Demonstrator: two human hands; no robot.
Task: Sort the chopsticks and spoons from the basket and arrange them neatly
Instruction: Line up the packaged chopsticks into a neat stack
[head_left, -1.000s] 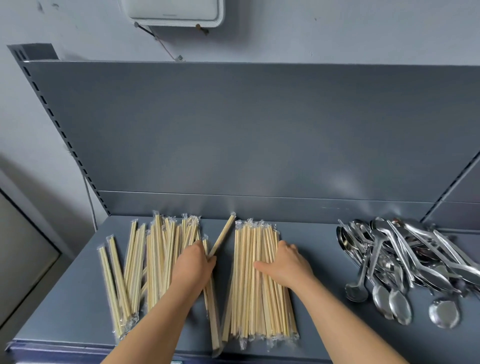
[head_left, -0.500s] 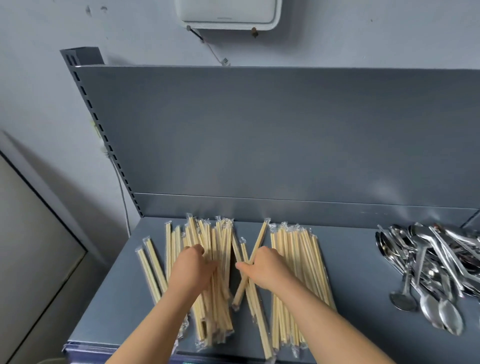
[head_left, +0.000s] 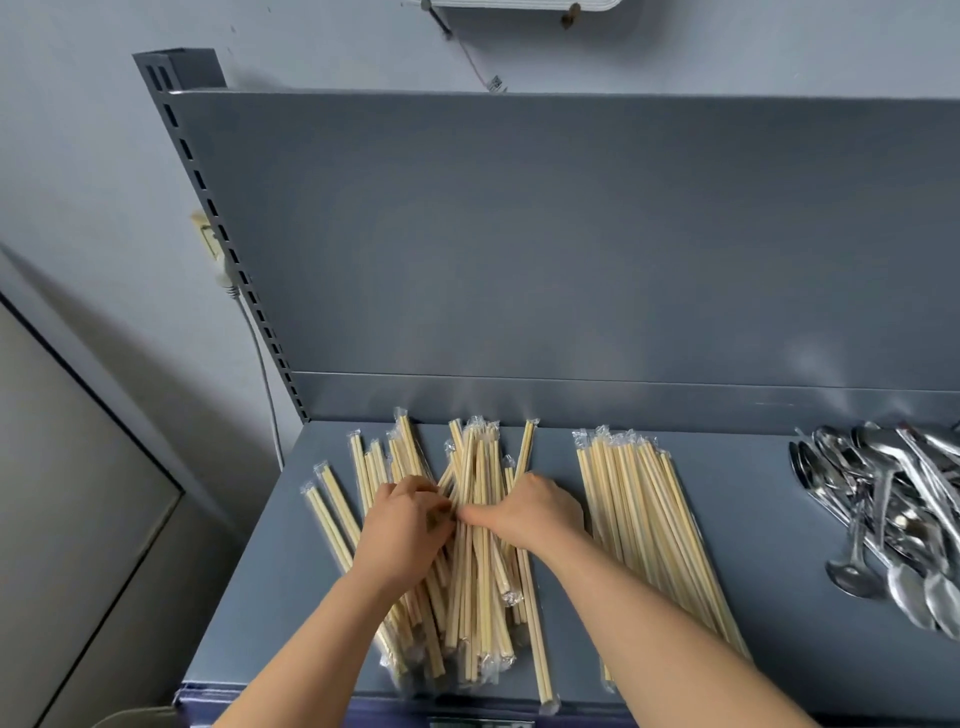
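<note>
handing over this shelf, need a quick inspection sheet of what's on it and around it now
surface: grey shelf, back panel behind
job's things: messy chopstick pile; tidy chopstick row right of it; two stray wrapped pairs at left; spoon heap far right; no basket in view
clutter: nothing seen
grippers: left hand grips the messy chopstick pile; right hand rests on it, grip unclear
cables: white cable hangs from wall socket
surroundings: grey wall, white box high up

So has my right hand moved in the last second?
Yes. The right hand has shifted left, off the neat bundle it lay on, onto the loose pile beside the left hand.
</note>
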